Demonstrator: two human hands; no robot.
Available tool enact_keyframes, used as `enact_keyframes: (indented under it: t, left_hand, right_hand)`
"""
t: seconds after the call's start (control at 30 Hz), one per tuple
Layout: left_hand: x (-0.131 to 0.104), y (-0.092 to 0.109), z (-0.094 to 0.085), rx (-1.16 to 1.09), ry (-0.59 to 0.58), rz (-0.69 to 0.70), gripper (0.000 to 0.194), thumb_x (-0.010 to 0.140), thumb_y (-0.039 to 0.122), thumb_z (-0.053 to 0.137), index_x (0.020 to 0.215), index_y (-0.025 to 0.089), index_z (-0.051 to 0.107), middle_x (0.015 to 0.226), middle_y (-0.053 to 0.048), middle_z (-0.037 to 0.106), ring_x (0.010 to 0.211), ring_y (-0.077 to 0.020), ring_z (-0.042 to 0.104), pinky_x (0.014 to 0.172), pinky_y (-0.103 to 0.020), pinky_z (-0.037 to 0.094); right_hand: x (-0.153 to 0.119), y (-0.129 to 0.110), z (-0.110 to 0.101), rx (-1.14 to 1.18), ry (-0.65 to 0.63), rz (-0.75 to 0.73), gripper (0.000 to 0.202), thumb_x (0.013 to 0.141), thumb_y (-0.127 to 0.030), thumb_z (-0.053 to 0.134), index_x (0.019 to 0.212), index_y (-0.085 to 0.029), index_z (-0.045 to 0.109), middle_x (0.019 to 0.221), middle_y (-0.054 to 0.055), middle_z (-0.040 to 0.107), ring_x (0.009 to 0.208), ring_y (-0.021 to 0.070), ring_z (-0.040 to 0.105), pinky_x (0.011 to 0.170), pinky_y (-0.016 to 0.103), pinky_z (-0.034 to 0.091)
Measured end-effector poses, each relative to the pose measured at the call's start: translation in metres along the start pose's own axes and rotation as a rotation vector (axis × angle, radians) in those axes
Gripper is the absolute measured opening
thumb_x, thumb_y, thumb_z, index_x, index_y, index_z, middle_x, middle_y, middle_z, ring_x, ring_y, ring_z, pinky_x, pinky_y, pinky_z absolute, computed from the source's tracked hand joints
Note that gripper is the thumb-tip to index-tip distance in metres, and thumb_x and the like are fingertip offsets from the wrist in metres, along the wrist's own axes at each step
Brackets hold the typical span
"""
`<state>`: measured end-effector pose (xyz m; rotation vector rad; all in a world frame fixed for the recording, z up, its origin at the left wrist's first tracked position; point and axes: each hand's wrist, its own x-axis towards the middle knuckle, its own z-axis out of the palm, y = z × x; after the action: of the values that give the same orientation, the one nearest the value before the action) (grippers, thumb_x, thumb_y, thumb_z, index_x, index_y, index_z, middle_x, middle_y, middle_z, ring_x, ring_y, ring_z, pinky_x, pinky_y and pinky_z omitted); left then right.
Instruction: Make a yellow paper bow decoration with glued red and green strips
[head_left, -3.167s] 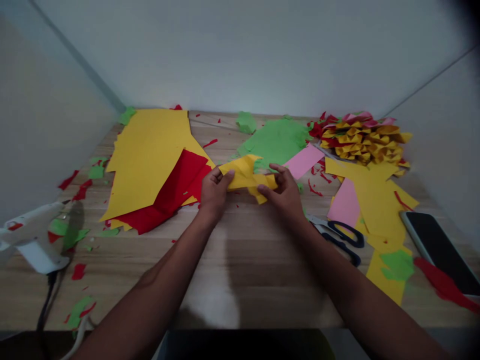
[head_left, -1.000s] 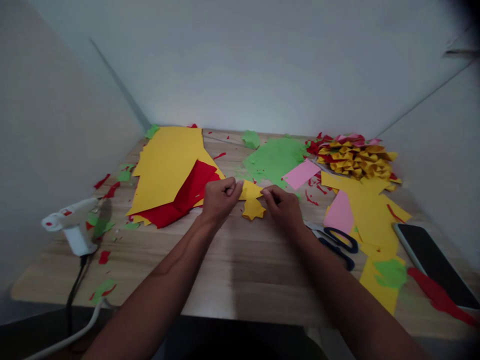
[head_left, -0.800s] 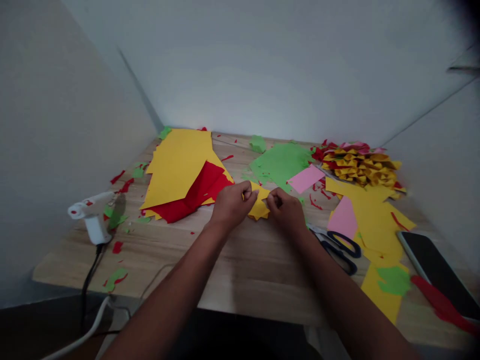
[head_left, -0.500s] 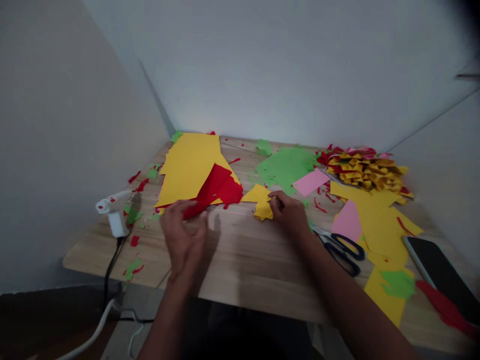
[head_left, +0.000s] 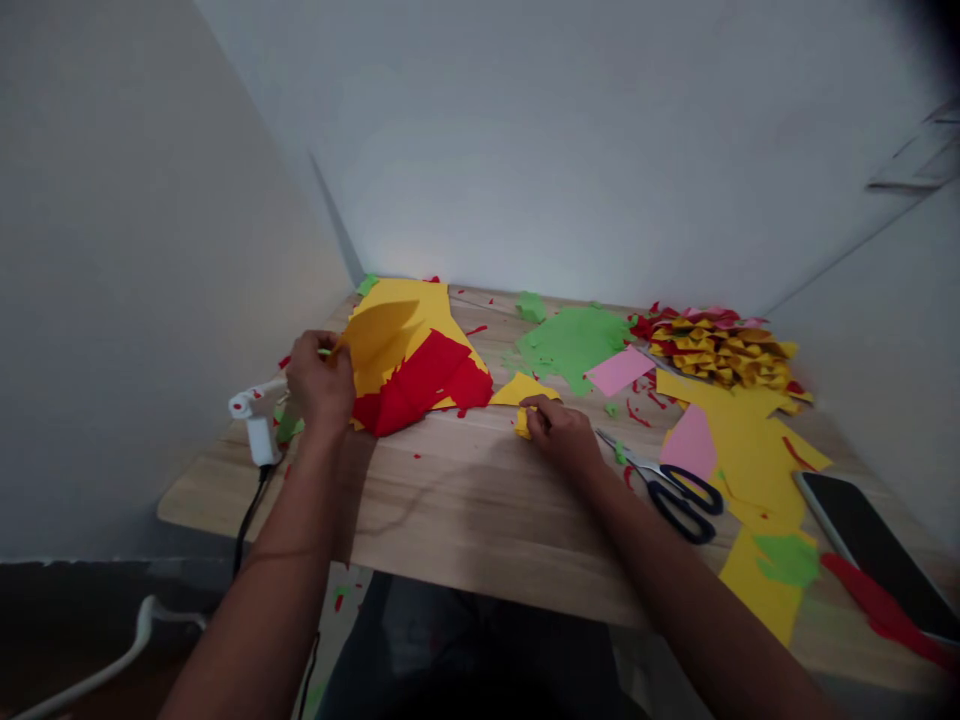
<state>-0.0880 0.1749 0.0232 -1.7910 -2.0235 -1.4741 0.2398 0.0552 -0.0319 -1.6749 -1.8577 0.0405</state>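
My left hand (head_left: pixel 322 385) pinches the left edge of a yellow paper sheet (head_left: pixel 379 335), lifting and curling it up from the stack beneath. Red crepe-like paper (head_left: pixel 427 375) lies over the front right of that stack. Closed around a small folded yellow paper piece (head_left: pixel 522 424), my right hand (head_left: pixel 559 430) rests low over the table; most of the piece is hidden by the fingers. Just behind it lies a flat yellow scrap (head_left: pixel 519 387). Scissors (head_left: pixel 664 485) with dark blue handles lie to the right of my right hand, blades pointing left.
A white glue gun (head_left: pixel 260 430) stands at the left with its cord hanging down. Green paper (head_left: pixel 577 340) and a pink rectangle (head_left: pixel 619 370) lie at the back. A ruffled paper heap (head_left: pixel 731 345), yellow sheets (head_left: pixel 757 460) and a phone (head_left: pixel 874 545) occupy the right side.
My left hand has moved left and away from the red paper, and now raises the edge of a yellow sheet. My right hand keeps the small yellow piece, shifted slightly left.
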Motion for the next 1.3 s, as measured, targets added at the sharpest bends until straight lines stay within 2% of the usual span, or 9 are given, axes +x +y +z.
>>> enact_keyframes:
  t: [0.1,0.27,0.47,0.57,0.67,0.97,1.1,1.2,1.3]
  left_hand:
    - [0.019,0.006,-0.002,0.011,0.041,0.143,0.021,0.082,0.013,0.050,0.101,0.016,0.059,0.108,-0.010,0.061,0.101,-0.0245,0.058,0.091,-0.038,0.045]
    - [0.014,-0.002,0.011,0.140,-0.362,0.269,0.021,0.076,0.014,0.056,0.093,0.018,0.068,0.100,-0.008,0.065,0.102,-0.0269,0.060,0.095,-0.040,0.046]
    - [-0.023,0.018,0.007,0.268,-0.377,0.196,0.035,0.088,0.034,0.054,0.119,0.022,0.064,0.123,-0.013,0.061,0.119,-0.0328,0.056,0.102,-0.047,0.044]
    - [-0.030,0.033,0.007,0.331,-0.594,0.121,0.057,0.084,0.047,0.061,0.134,0.020,0.054,0.122,-0.017,0.064,0.113,-0.0356,0.061,0.093,-0.047,0.050]
    - [-0.032,0.036,0.014,0.333,-0.728,0.070,0.063,0.082,0.036,0.064,0.141,0.020,0.049,0.115,-0.016,0.069,0.107,-0.0345,0.064,0.087,-0.044,0.052]
    - [-0.018,0.067,-0.013,-0.126,0.032,0.348,0.027,0.080,0.009,0.055,0.101,0.017,0.070,0.099,-0.007,0.063,0.101,-0.0228,0.061,0.093,-0.039,0.050]
    - [-0.021,0.073,-0.037,-0.184,0.112,0.535,0.017,0.086,0.012,0.058,0.096,0.019,0.070,0.100,-0.006,0.060,0.102,-0.0219,0.060,0.094,-0.041,0.049]
    - [-0.037,0.062,-0.042,-0.214,-0.081,0.658,0.014,0.086,0.013,0.055,0.083,0.021,0.066,0.100,-0.005,0.065,0.100,-0.0213,0.062,0.093,-0.040,0.049]
    - [-0.057,0.039,-0.043,-0.228,-0.521,0.645,0.020,0.083,0.008,0.046,0.079,0.020,0.062,0.101,-0.006,0.069,0.100,-0.0202,0.064,0.090,-0.037,0.050]
  right_hand:
    - [-0.001,-0.007,0.003,-0.018,-0.021,-0.010,0.030,0.093,-0.027,0.046,0.108,-0.020,0.072,0.071,0.003,0.072,0.064,0.0162,0.067,0.063,0.024,0.044]
    - [0.001,-0.008,-0.001,-0.054,-0.042,0.037,0.031,0.092,-0.025,0.046,0.108,-0.019,0.072,0.074,0.004,0.074,0.063,0.0148,0.066,0.061,0.022,0.041]
    - [0.008,0.012,-0.055,-0.141,-0.095,0.224,0.033,0.092,-0.033,0.049,0.114,-0.022,0.070,0.081,0.006,0.076,0.069,0.0215,0.067,0.061,0.028,0.040]
    - [-0.021,0.036,-0.090,-0.248,-0.082,0.438,0.037,0.091,-0.037,0.049,0.120,-0.022,0.067,0.095,0.009,0.075,0.078,0.0246,0.067,0.068,0.033,0.046]
    - [-0.075,0.065,-0.104,-0.381,-0.001,0.351,0.042,0.088,-0.035,0.046,0.119,-0.016,0.068,0.113,0.016,0.069,0.101,0.0317,0.064,0.090,0.044,0.048]
    - [-0.131,0.086,-0.097,-0.337,-0.075,0.296,0.044,0.090,-0.034,0.045,0.125,-0.015,0.063,0.116,0.016,0.067,0.103,0.0319,0.063,0.095,0.049,0.050]
    - [-0.136,0.082,-0.092,-0.344,-0.107,0.294,0.047,0.085,-0.039,0.053,0.127,-0.020,0.064,0.116,0.015,0.066,0.099,0.0321,0.065,0.091,0.049,0.052]
    - [-0.145,0.090,-0.089,-0.415,-0.133,0.353,0.054,0.084,-0.043,0.052,0.131,-0.017,0.063,0.112,0.018,0.066,0.095,0.0351,0.066,0.088,0.051,0.052]
    - [-0.147,0.095,-0.092,-0.417,-0.192,0.418,0.057,0.081,-0.045,0.053,0.129,-0.016,0.063,0.102,0.017,0.067,0.089,0.0343,0.067,0.085,0.049,0.054]
